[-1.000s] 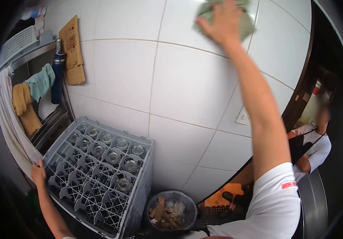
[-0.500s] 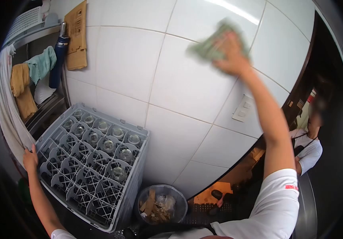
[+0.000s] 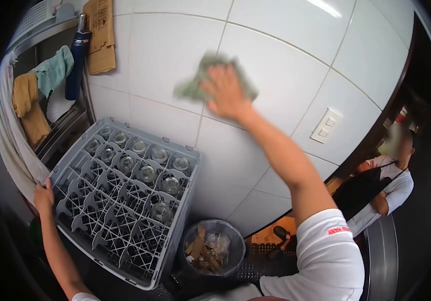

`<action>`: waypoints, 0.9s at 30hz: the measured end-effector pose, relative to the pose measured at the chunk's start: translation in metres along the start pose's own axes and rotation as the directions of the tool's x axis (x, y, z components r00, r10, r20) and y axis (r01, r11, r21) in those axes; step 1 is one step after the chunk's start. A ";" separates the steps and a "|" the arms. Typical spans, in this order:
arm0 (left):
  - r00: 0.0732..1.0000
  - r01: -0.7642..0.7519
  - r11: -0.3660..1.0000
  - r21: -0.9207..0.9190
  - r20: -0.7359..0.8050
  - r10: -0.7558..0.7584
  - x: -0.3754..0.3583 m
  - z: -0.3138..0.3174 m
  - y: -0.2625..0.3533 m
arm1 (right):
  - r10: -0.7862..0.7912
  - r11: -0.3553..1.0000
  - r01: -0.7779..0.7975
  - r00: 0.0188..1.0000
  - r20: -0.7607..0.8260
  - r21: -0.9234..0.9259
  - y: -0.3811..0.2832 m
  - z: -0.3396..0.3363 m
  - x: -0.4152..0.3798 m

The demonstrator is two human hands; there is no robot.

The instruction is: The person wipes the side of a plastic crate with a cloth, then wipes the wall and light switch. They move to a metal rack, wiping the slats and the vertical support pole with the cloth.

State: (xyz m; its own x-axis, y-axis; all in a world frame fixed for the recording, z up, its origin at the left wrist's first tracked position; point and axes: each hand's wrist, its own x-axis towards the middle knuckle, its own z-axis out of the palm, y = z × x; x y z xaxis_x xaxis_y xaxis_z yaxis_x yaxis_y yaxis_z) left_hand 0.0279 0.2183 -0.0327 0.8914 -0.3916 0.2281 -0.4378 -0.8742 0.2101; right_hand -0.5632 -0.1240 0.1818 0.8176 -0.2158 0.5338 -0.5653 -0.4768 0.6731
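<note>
My right hand (image 3: 225, 93) presses a green cloth (image 3: 194, 86) against the white tiled wall (image 3: 165, 55), its fingers spread over the fabric. The cloth is blurred by motion. At the lower left, my left hand (image 3: 44, 197) grips the left edge of a grey glass rack (image 3: 195, 168), beside a hanging white cloth (image 3: 17, 145); its fingertips are partly hidden. Several clear glasses (image 3: 148, 173) stand in the rack's rear and right compartments. Other compartments, toward the front left, show bare grid.
A lined bin (image 3: 240, 249) with cardboard scraps stands right of the rack. A wall switch (image 3: 327, 125) lies right of my forearm. Another person (image 3: 376, 188) stands at the right. Hanging cloths (image 3: 52, 70), a blue umbrella-like object (image 3: 77, 65) and cardboard (image 3: 100, 37) are at left.
My right hand has swept the green cloth left and down across the tiles. My left hand stays at the rack's edge. The view has shifted slightly, and the other person's arms show more.
</note>
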 end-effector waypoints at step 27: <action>1.000 0.007 1.000 -0.016 0.028 -0.006 0.014 0.007 -0.005 | 0.694 0.667 -0.732 0.678 -0.243 -0.138 0.062 -0.052 -0.165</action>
State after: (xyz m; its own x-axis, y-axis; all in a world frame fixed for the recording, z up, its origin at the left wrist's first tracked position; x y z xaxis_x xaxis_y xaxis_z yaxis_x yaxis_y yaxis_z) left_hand 0.0436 0.2146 -0.0373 0.8971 -0.3941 0.2000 -0.4337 -0.8721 0.2268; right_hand -0.7387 -0.0736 0.1623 0.1360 -0.2704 0.9531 -0.9907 -0.0428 0.1292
